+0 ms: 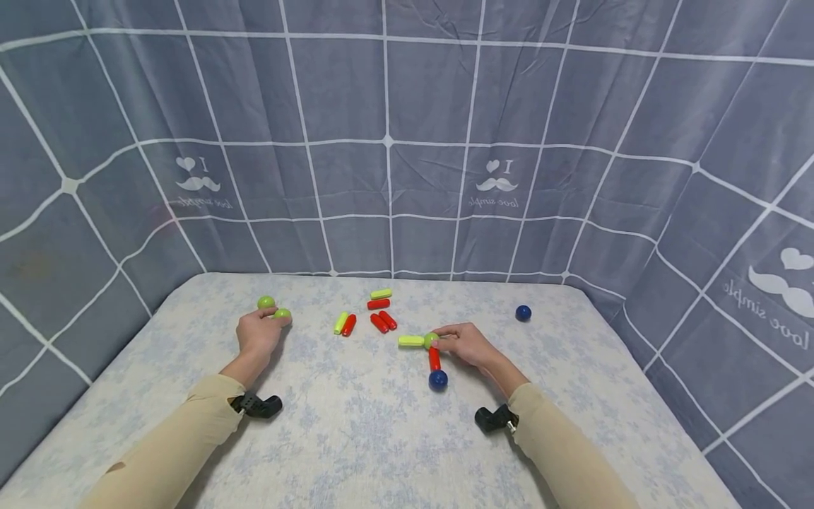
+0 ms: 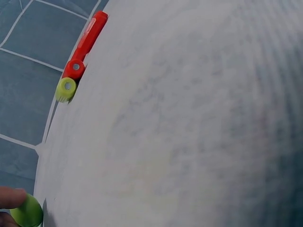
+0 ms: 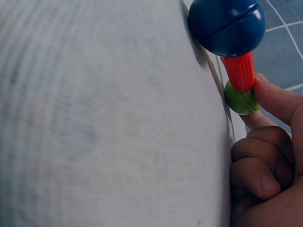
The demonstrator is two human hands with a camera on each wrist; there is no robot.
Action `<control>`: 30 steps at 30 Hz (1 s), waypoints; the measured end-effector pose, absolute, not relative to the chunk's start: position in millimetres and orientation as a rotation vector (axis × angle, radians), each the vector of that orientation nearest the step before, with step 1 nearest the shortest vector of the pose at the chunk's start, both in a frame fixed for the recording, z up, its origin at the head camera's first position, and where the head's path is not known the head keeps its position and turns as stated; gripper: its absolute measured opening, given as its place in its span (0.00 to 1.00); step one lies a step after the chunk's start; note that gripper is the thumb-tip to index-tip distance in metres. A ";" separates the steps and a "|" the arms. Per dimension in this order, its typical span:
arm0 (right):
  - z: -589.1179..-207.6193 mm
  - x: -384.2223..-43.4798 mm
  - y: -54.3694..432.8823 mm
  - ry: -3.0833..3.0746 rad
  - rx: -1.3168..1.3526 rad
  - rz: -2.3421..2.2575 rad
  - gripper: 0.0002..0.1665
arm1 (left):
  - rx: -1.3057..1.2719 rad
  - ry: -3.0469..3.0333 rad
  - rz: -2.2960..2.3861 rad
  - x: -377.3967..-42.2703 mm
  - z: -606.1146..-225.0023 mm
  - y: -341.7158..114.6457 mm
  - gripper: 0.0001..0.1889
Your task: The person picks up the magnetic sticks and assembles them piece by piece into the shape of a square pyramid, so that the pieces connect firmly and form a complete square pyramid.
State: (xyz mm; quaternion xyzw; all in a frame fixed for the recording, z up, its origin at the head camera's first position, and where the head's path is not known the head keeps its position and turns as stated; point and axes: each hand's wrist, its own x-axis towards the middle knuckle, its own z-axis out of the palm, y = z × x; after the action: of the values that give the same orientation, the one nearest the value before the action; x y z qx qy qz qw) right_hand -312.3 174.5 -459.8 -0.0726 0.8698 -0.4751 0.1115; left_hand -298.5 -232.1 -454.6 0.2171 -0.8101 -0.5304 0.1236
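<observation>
My right hand [image 1: 467, 344] pinches a green ball [image 1: 432, 341] between thumb and forefinger, its other fingers curled in. Joined to that ball are a yellow-green rod [image 1: 410, 341] pointing left and a red rod [image 1: 434, 358] pointing toward me. At the red rod's near end sits a blue ball [image 3: 227, 27], large in the right wrist view. On the far left, my left hand [image 1: 257, 334] grips another green ball [image 1: 282, 313], partly hidden by the fingers. In the left wrist view, the thumb [image 2: 12, 197] lies against this ball. One more green ball [image 1: 266, 302] lies just beyond that hand.
Several loose red rods [image 1: 379, 304] and yellow-green rods [image 1: 341, 323] lie between the hands, toward the back. A second blue ball [image 1: 523, 313] stands at the back right. The pale patterned tabletop [image 1: 356, 424] meets a grey-blue checked curtain [image 1: 343, 177] behind and at the sides.
</observation>
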 end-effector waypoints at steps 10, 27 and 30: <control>-463.6 -312.4 172.5 2.559 -0.211 -1.391 0.23 | 0.647 -2.350 -1.580 -298.5 -456.3 -232.3 0.22; -461.4 -313.8 172.9 2.580 -0.192 -1.365 0.21 | 0.549 -2.408 -1.556 -291.3 -450.3 -210.8 0.22; -461.8 -314.2 173.1 2.586 -0.193 -1.365 0.21 | 0.520 -2.415 -1.568 -289.0 -447.8 -202.4 0.22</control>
State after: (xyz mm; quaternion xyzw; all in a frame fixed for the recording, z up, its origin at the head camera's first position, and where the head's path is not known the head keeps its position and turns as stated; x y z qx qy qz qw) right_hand -314.2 173.1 -461.8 -0.0656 0.8775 -0.4632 0.1054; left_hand -289.0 -202.4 -447.8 0.1766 -0.8206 -0.5328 0.1078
